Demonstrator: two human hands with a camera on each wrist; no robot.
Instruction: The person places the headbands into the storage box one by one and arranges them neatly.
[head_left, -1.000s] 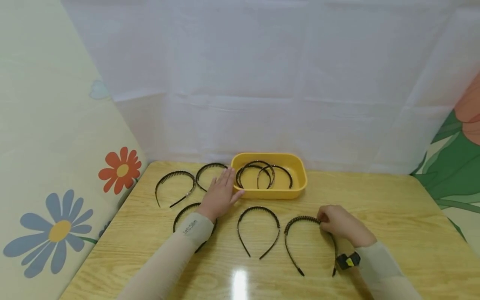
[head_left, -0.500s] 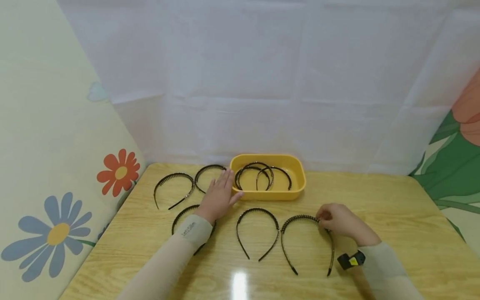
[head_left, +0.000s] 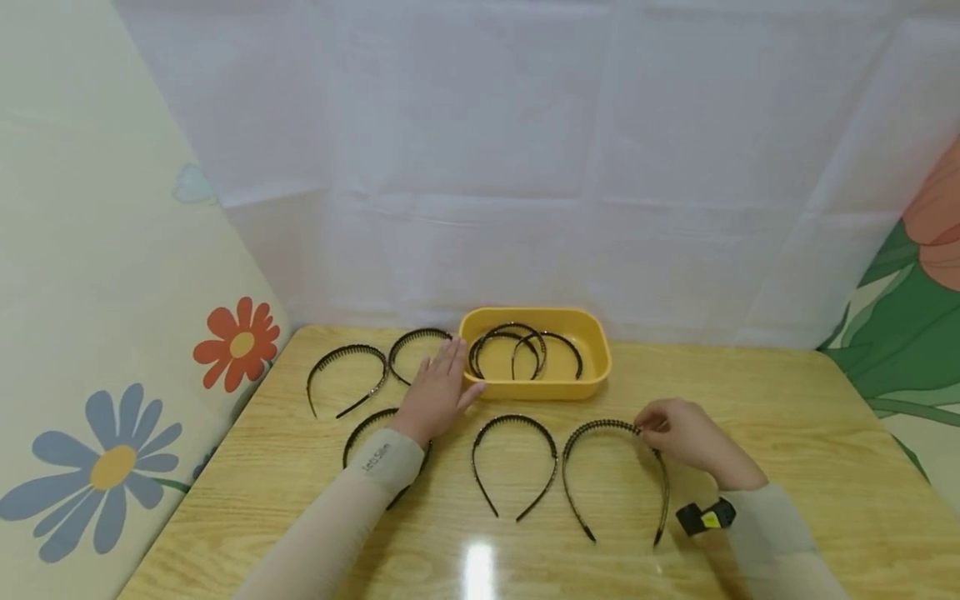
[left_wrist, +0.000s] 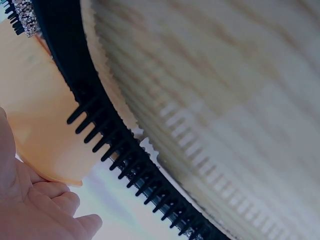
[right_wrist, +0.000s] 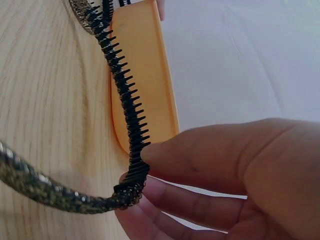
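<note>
My right hand [head_left: 686, 437] pinches a dark toothed headband [head_left: 603, 425] near the top of its right side, between thumb and fingers, as the right wrist view shows on the glittery headband [right_wrist: 131, 110]. Its two ends point toward me. Fingers extended, my left hand [head_left: 433, 396] touches the left end of the yellow bin [head_left: 551, 390]. Inside that bin lie several dark headbands [head_left: 566, 340]. Left of the held one, another headband [head_left: 515, 419] lies on the table. In the left wrist view, a black toothed headband [left_wrist: 125, 155] crosses close to the camera, with the left hand [left_wrist: 40, 210] beyond.
Two headbands, one at far left [head_left: 348, 348] and one behind the left hand [head_left: 420, 332], lie at the back of the wooden table [head_left: 765, 408]. Another headband [head_left: 367, 425] is partly covered by the left forearm. A white cloth [head_left: 480, 167] hangs behind the table.
The pinched headband has shifted slightly left, then its near ends a little away from me, along with the right hand. The left hand keeps its place at the bin.
</note>
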